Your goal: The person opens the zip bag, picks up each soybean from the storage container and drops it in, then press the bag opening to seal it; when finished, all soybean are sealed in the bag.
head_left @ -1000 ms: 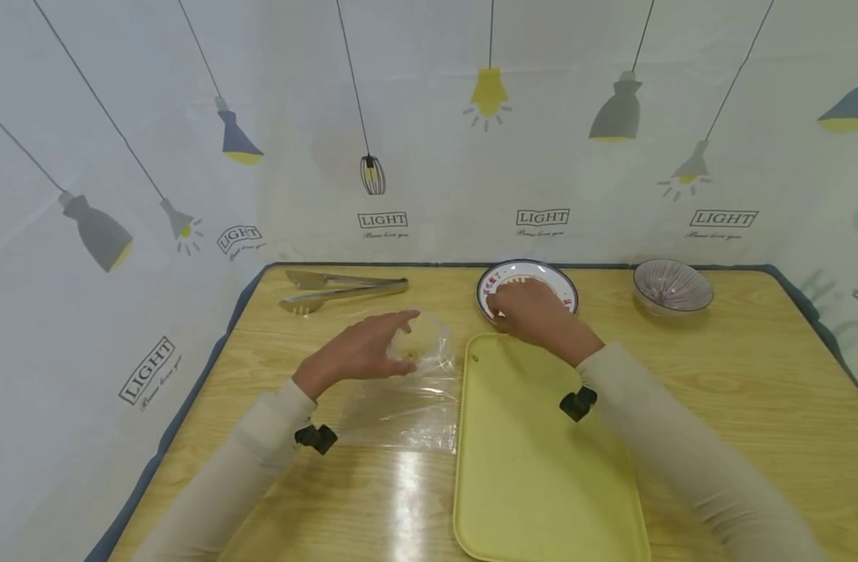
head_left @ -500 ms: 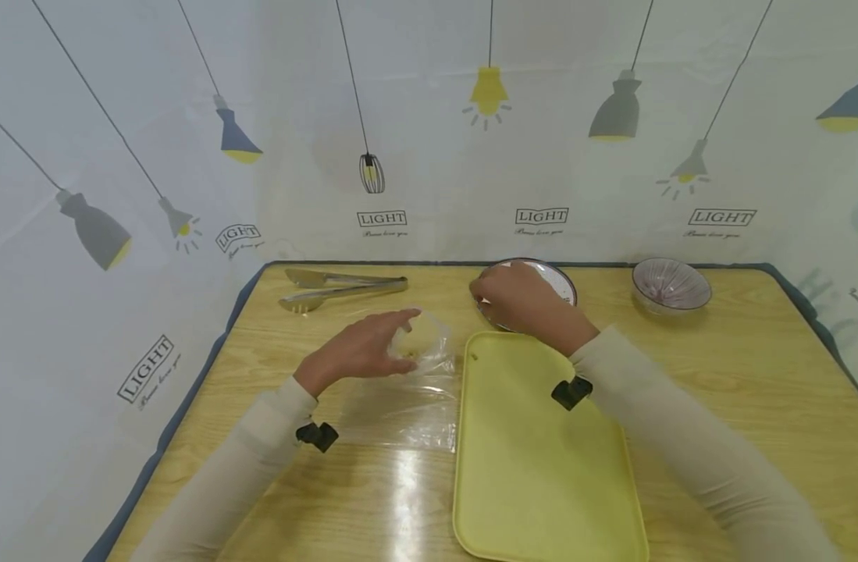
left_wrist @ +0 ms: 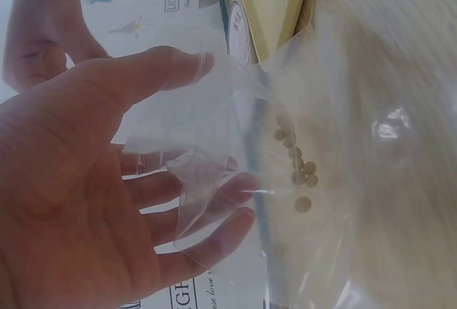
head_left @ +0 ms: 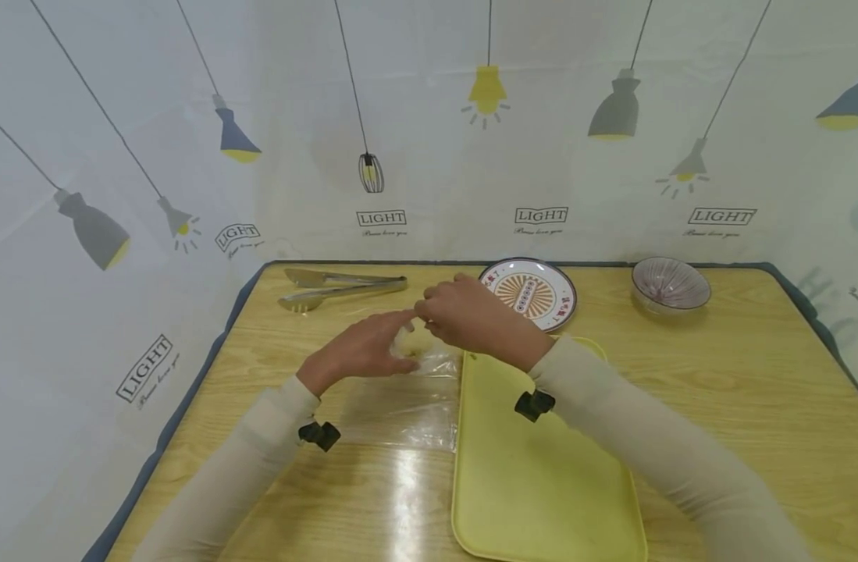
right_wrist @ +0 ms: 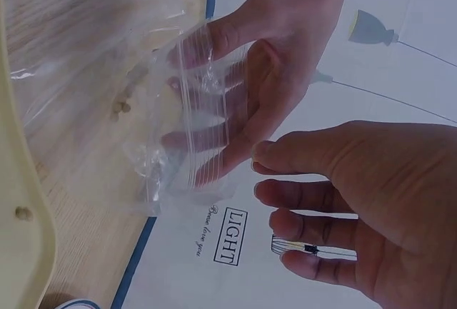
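A clear plastic bag (head_left: 407, 398) lies on the wooden table (head_left: 717, 390), its mouth lifted by my left hand (head_left: 404, 332). Thumb and fingers hold the rim of the bag (left_wrist: 207, 159) spread apart. Several small tan beans (left_wrist: 296, 170) sit inside the bag. My right hand (head_left: 429, 312) hovers right over the bag mouth with fingertips (right_wrist: 260, 155) bunched together; what they hold is hidden. In the right wrist view the zip rim of the bag (right_wrist: 193, 123) is draped over my left fingers.
A yellow tray (head_left: 541, 468) lies right of the bag, with one bean (right_wrist: 23, 213) on it. Behind it stand a patterned plate (head_left: 534, 290) and a ribbed bowl (head_left: 671, 285). Metal tongs (head_left: 344, 287) lie at the back left. A printed curtain surrounds the table.
My right hand has left the plate and moved left to the bag mouth, uncovering the plate. The left hand and the bag have stayed in place.
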The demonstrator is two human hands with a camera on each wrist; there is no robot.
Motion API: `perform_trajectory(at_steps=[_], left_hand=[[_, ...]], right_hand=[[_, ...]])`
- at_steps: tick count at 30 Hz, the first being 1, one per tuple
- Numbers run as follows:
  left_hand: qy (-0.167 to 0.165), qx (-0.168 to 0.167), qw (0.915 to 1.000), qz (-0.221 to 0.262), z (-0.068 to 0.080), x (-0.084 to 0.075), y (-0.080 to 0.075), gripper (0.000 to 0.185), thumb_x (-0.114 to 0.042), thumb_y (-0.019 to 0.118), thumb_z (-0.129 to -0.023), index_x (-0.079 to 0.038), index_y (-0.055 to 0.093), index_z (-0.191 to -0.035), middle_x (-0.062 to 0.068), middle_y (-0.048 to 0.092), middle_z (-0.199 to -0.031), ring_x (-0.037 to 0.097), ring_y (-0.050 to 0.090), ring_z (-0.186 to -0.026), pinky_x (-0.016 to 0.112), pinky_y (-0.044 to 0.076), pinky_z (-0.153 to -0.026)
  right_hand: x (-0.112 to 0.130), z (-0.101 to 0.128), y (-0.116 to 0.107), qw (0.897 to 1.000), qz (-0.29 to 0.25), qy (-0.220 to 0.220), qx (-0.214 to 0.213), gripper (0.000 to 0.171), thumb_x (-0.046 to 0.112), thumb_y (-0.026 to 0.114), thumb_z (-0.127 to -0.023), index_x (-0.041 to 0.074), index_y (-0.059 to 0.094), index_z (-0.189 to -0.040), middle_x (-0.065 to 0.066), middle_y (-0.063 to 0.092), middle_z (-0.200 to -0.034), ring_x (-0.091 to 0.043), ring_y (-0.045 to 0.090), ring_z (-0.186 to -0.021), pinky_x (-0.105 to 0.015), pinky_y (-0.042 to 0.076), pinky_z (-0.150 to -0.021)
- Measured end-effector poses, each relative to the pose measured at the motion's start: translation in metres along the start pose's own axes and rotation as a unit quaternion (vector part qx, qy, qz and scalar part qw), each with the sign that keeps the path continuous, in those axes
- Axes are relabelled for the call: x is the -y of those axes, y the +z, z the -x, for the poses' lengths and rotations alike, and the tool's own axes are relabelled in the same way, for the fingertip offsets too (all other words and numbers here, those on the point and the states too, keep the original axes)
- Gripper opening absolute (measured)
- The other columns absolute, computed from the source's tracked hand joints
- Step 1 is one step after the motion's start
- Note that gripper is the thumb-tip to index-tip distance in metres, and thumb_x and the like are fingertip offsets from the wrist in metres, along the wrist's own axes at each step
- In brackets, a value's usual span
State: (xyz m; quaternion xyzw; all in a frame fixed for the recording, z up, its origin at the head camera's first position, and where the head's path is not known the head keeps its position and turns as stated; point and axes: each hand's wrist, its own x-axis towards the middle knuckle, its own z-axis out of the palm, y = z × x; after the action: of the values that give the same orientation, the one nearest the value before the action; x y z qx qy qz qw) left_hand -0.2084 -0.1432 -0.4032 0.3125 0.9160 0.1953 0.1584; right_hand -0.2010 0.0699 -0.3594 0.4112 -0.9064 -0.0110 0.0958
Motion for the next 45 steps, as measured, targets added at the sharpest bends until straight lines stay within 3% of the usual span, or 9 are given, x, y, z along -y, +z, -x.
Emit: perform_trajectory(at_steps=[10,18,22,29,38,45], left_hand=[[0.001,-0.002,1.0,0.003,0.001,0.002,0.001,0.084,-0.036,0.074,-0.092,-0.015,0.029,-0.16,0.016,0.057,-0.141,0.031,0.061,-0.12,0.051,0.051,-0.099],[-0.009,0.002,1.0,0.004,0.001,0.0,0.0,0.085,-0.036,0.074,-0.092,-0.01,0.028,-0.16,0.016,0.057,-0.142,0.03,0.06,-0.124,0.051,0.049,-0.102],[-0.01,0.003,0.9999,0.002,0.002,0.0,0.0,0.085,-0.037,0.073,-0.093,-0.011,0.028,-0.16,0.015,0.057,-0.143,0.03,0.06,-0.123,0.051,0.05,-0.101],[-0.01,0.001,0.9999,-0.009,0.001,-0.001,0.0,0.084,-0.036,0.073,-0.093,-0.01,0.027,-0.16,0.015,0.057,-0.142,0.032,0.059,-0.125,0.052,0.049,-0.102],[-0.013,-0.004,0.9998,-0.014,0.004,-0.001,0.002,0.085,-0.037,0.073,-0.093,-0.012,0.028,-0.16,0.013,0.058,-0.143,0.031,0.059,-0.126,0.052,0.048,-0.103],[-0.004,-0.006,0.9996,-0.026,0.006,-0.001,0.0,0.085,-0.038,0.072,-0.093,-0.011,0.028,-0.16,0.014,0.058,-0.143,0.032,0.058,-0.127,0.052,0.049,-0.103]], right_hand=[[0.004,-0.005,-0.002,1.0,-0.002,-0.002,-0.002,0.016,0.023,0.072,-0.095,0.016,0.074,-0.108,0.0,0.073,-0.097,-0.018,0.069,-0.087,-0.041,0.055,-0.085],[-0.007,0.004,-0.004,1.0,-0.001,0.011,-0.009,0.01,0.023,0.074,-0.093,0.014,0.073,-0.098,0.0,0.071,-0.09,-0.017,0.066,-0.081,-0.037,0.053,-0.074],[-0.014,0.013,0.0,1.0,0.001,0.023,-0.005,0.01,0.024,0.075,-0.092,0.014,0.073,-0.096,0.0,0.072,-0.09,-0.017,0.067,-0.08,-0.037,0.054,-0.075],[-0.024,0.032,0.017,0.999,-0.008,0.045,0.016,0.009,0.022,0.077,-0.09,0.014,0.074,-0.092,-0.001,0.072,-0.087,-0.017,0.067,-0.074,-0.033,0.055,-0.067],[-0.031,0.049,0.06,0.997,-0.032,0.065,0.034,0.011,0.021,0.08,-0.087,0.013,0.071,-0.086,0.0,0.072,-0.082,-0.014,0.062,-0.067,-0.031,0.049,-0.06],[-0.034,0.056,0.082,0.997,-0.04,0.064,0.022,0.017,0.016,0.08,-0.085,0.013,0.066,-0.077,0.001,0.064,-0.072,-0.011,0.049,-0.06,-0.027,0.037,-0.053]])
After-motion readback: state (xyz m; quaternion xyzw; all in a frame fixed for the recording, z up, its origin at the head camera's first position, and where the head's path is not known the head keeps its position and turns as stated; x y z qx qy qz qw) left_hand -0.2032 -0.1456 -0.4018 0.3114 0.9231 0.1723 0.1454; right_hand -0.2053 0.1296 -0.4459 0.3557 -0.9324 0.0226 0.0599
